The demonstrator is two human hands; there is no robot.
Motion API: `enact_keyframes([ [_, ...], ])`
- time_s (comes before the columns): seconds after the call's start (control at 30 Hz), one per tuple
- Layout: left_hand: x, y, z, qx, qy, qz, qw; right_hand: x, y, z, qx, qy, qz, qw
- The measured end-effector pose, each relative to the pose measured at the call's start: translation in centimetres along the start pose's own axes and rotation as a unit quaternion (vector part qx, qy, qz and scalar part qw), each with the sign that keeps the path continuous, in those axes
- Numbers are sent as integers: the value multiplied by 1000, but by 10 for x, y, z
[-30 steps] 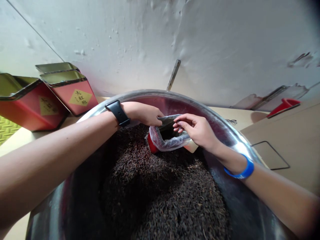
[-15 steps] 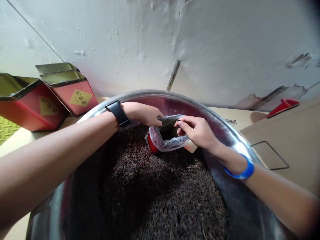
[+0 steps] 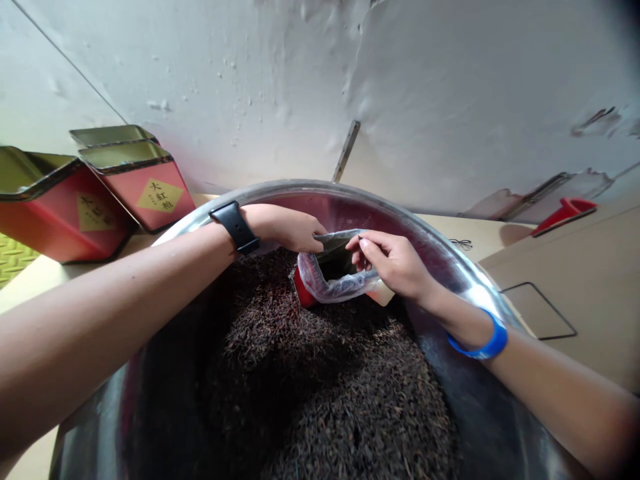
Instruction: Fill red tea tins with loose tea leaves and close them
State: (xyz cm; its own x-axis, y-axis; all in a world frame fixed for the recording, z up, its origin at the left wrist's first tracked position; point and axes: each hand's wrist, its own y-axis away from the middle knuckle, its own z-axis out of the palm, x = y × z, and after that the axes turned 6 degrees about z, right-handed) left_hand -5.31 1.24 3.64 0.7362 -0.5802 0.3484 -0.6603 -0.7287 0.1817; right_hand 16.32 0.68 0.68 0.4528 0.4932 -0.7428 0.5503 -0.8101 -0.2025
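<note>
A clear plastic bag (image 3: 340, 291) lines a red tin (image 3: 303, 291), its mouth folded outward over the rim. The tin stands in dark loose tea leaves (image 3: 370, 407) heaped inside a large round metal tub (image 3: 300, 189). At the back left of the bag's mouth, my left hand (image 3: 295, 230) is closed on the plastic edge; its fingertips are partly hidden. My right hand (image 3: 395, 263) hovers over the right side of the opening, thumb and forefinger pinched on a tiny dark bit like a tea leaf. Shadow hides most of the bag's inside.
Red tins with yellow labels, one nearer (image 3: 80, 220) and others behind it (image 3: 145, 180), stand open on the table at left. A red scoop-like object (image 3: 565, 215) lies at far right. A black wire loop (image 3: 560, 310) and a thin cord (image 3: 461, 244) are near the tub.
My right hand has shifted very slightly, and the dark bit at its fingertips shows more clearly. The left hand, bag and tin stay in place.
</note>
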Motion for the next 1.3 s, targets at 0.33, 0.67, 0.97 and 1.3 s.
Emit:
enact_keyframes([
  [0.33,4,0,3,99,-40,66,992,0,-1,0,20,62,-4,998],
  [0.67,16,-4,2,263,-20,160,951,3,-3,1,26,82,17,996],
  [0.97,16,-6,8,255,-52,156,953,2,-2,2,21,106,-7,994],
  [1.3,20,-11,16,255,-78,123,956,4,0,4,51,200,-55,977],
])
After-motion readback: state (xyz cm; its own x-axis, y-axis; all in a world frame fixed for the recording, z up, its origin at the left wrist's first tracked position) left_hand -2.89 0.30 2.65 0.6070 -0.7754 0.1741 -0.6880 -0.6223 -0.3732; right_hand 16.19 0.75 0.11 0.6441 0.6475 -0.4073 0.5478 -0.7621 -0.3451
